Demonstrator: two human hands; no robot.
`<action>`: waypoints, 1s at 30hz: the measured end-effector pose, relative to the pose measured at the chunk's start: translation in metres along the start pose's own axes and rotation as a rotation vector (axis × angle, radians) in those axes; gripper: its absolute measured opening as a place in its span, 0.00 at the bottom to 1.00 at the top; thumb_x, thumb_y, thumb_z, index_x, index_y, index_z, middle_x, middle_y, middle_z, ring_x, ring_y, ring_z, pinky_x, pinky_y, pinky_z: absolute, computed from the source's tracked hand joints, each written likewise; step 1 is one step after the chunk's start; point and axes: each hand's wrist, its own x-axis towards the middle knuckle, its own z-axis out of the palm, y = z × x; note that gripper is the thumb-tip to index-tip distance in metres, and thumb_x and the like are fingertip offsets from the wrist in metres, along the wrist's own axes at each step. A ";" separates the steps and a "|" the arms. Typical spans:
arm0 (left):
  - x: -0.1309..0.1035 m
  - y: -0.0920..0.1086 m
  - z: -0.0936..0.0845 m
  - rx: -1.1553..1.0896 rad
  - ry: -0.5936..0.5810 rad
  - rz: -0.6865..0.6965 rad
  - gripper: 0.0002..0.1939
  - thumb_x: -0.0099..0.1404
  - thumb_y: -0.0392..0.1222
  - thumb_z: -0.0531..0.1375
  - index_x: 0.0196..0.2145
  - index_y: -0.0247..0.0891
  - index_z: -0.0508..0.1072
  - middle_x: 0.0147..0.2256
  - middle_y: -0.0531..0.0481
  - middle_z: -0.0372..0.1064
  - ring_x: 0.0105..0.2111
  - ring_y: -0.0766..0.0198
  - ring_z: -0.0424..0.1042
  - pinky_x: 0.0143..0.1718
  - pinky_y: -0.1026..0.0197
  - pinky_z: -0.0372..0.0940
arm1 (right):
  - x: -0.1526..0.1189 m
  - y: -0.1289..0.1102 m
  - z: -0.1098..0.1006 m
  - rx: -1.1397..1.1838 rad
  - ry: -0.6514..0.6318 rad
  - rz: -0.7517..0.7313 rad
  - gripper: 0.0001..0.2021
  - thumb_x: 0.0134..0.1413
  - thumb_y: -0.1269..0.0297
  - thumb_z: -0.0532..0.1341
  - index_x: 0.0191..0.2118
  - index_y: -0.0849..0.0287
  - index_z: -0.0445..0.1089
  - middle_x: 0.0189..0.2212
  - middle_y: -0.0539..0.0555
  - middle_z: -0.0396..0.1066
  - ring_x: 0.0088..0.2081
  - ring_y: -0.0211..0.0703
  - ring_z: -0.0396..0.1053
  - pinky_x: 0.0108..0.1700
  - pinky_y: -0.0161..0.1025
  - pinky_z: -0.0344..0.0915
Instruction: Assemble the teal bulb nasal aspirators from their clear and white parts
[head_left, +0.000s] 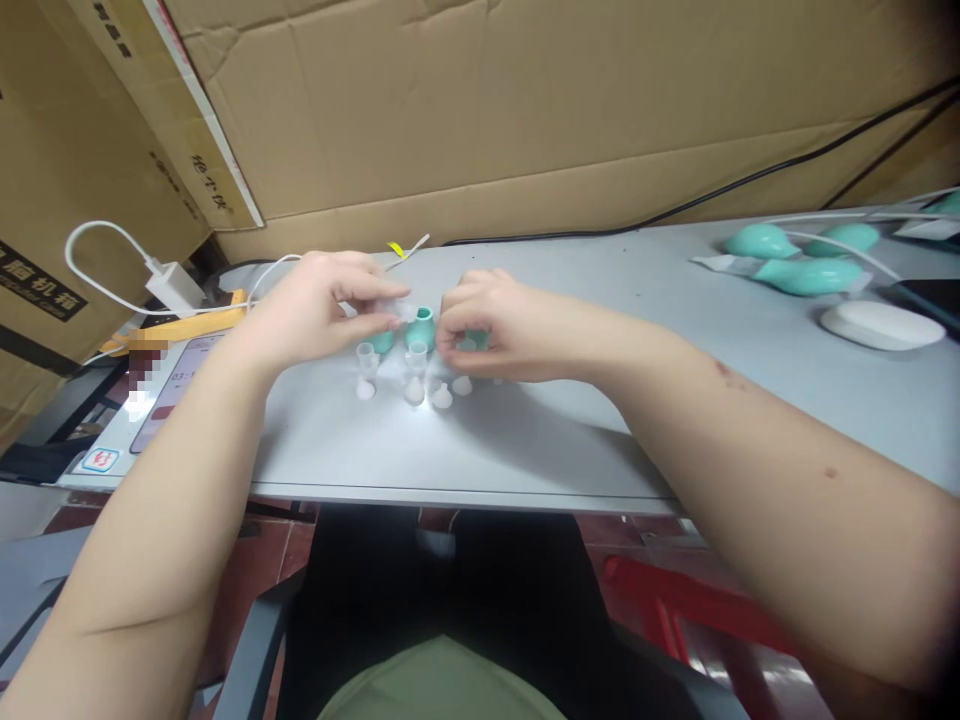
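Note:
My left hand (330, 305) has its thumb and fingers closed on a translucent plastic piece (394, 307), held above a teal rubber bulb (382, 341). Beside it stands another teal rubber bulb (422, 329), its open neck facing up. My right hand (487, 325) is curled around a spot to the right of that bulb. Teal shows between its fingers, but what they grip is mostly hidden. In front of the bulbs are clear plastic nozzles (416, 356) and several small white cone-shaped pieces (442, 396), lying on the grey table (480, 455).
More teal bulbs (814, 276) and a white rounded case (883, 325) lie at the right. A phone (176, 390), a yellow strip (184, 328) and a white charger (176, 288) are at the left. Cardboard (525, 110) stands behind, with a black cable (720, 185) along it.

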 end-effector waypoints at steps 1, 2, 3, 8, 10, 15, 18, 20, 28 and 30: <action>0.000 0.000 0.000 -0.010 -0.027 -0.005 0.11 0.69 0.49 0.73 0.45 0.44 0.91 0.40 0.46 0.86 0.38 0.58 0.82 0.37 0.58 0.75 | 0.000 0.000 0.001 -0.004 -0.024 0.017 0.11 0.62 0.68 0.68 0.28 0.52 0.76 0.33 0.55 0.76 0.46 0.57 0.67 0.60 0.59 0.61; 0.000 0.000 0.000 -0.023 -0.047 -0.013 0.10 0.69 0.49 0.73 0.44 0.43 0.90 0.37 0.47 0.85 0.36 0.59 0.81 0.36 0.58 0.74 | 0.000 -0.001 0.002 -0.008 -0.039 0.029 0.11 0.63 0.67 0.68 0.27 0.52 0.76 0.35 0.56 0.77 0.48 0.59 0.66 0.61 0.60 0.61; 0.000 0.000 0.000 -0.036 -0.062 -0.024 0.09 0.68 0.48 0.73 0.43 0.43 0.89 0.35 0.48 0.85 0.34 0.60 0.80 0.36 0.59 0.73 | 0.000 -0.001 0.003 -0.011 -0.047 0.038 0.12 0.63 0.67 0.68 0.27 0.52 0.77 0.37 0.57 0.77 0.49 0.60 0.66 0.61 0.61 0.60; 0.000 -0.001 -0.001 -0.005 -0.061 -0.031 0.05 0.68 0.45 0.72 0.40 0.43 0.86 0.34 0.49 0.84 0.32 0.62 0.78 0.35 0.59 0.71 | 0.001 -0.001 0.002 -0.002 0.003 0.031 0.11 0.63 0.64 0.68 0.28 0.52 0.78 0.36 0.56 0.77 0.48 0.59 0.66 0.61 0.61 0.61; 0.000 -0.001 -0.001 0.033 -0.065 -0.018 0.06 0.70 0.45 0.71 0.41 0.43 0.88 0.35 0.48 0.85 0.33 0.62 0.79 0.35 0.59 0.71 | 0.001 0.000 0.002 0.025 0.085 -0.003 0.09 0.64 0.64 0.68 0.30 0.52 0.78 0.34 0.54 0.78 0.46 0.56 0.68 0.60 0.59 0.63; -0.001 0.000 0.003 0.053 -0.002 0.007 0.12 0.71 0.47 0.70 0.48 0.43 0.91 0.38 0.47 0.88 0.34 0.60 0.81 0.39 0.56 0.74 | 0.004 0.003 0.007 0.138 0.386 -0.092 0.06 0.65 0.60 0.71 0.45 0.52 0.81 0.40 0.53 0.82 0.45 0.51 0.76 0.54 0.51 0.71; 0.000 0.001 0.011 -0.047 0.106 -0.023 0.14 0.69 0.48 0.73 0.50 0.43 0.90 0.42 0.46 0.89 0.36 0.59 0.83 0.42 0.55 0.78 | 0.008 0.002 0.014 0.243 0.468 -0.061 0.16 0.66 0.53 0.75 0.54 0.51 0.80 0.48 0.56 0.82 0.50 0.52 0.79 0.49 0.47 0.74; 0.002 0.003 0.018 -0.119 0.163 -0.053 0.13 0.67 0.48 0.75 0.47 0.42 0.88 0.40 0.47 0.88 0.37 0.59 0.83 0.42 0.55 0.80 | 0.011 0.001 0.019 0.307 0.469 -0.065 0.18 0.67 0.49 0.75 0.55 0.51 0.79 0.49 0.57 0.83 0.50 0.52 0.80 0.50 0.47 0.76; 0.007 0.003 0.024 -0.074 0.234 -0.047 0.15 0.72 0.54 0.72 0.45 0.41 0.85 0.38 0.46 0.85 0.33 0.62 0.77 0.36 0.58 0.74 | 0.006 -0.007 0.008 0.313 0.517 0.010 0.11 0.68 0.51 0.74 0.45 0.51 0.78 0.42 0.56 0.84 0.43 0.52 0.78 0.46 0.50 0.75; 0.007 -0.001 0.020 0.001 0.267 -0.060 0.17 0.73 0.56 0.71 0.48 0.41 0.85 0.41 0.46 0.85 0.34 0.63 0.76 0.36 0.58 0.72 | 0.003 -0.005 0.000 0.266 0.533 0.043 0.08 0.67 0.56 0.74 0.39 0.51 0.78 0.39 0.56 0.83 0.41 0.51 0.77 0.46 0.51 0.73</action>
